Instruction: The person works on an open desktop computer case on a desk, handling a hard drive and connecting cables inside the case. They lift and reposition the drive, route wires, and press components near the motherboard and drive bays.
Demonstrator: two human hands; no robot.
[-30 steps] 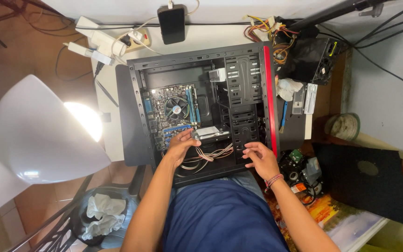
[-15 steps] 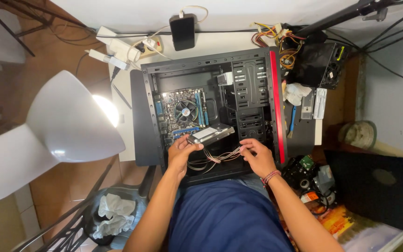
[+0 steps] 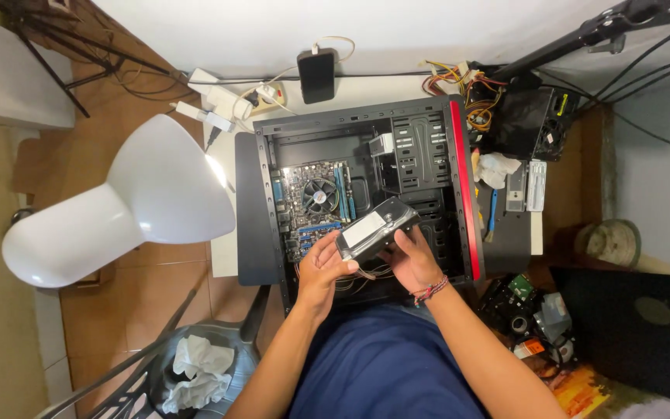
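Observation:
An open black computer case (image 3: 428,116) with a red front strip lies on its side on the desk. A motherboard (image 3: 316,206) with a round cooling fan sits inside it. Above the case's lower part I hold a dark hard drive (image 3: 374,229) with a white label in both hands. My left hand (image 3: 323,268) grips its lower left end. My right hand (image 3: 412,260), with a beaded bracelet at the wrist, supports its right side. Loose thin cables (image 3: 362,278) lie in the case under my hands.
A white desk lamp (image 3: 126,206) shines at the left. A power strip with plugs (image 3: 230,99) and a black phone (image 3: 317,75) lie behind the case. A power supply with coloured wires (image 3: 525,116) sits at the right. Parts (image 3: 533,318) clutter the lower right. A bin (image 3: 195,368) holds crumpled paper.
Both hands have lifted the hard drive up from the case's lower part and brought it closer to the camera. The view has shifted slightly.

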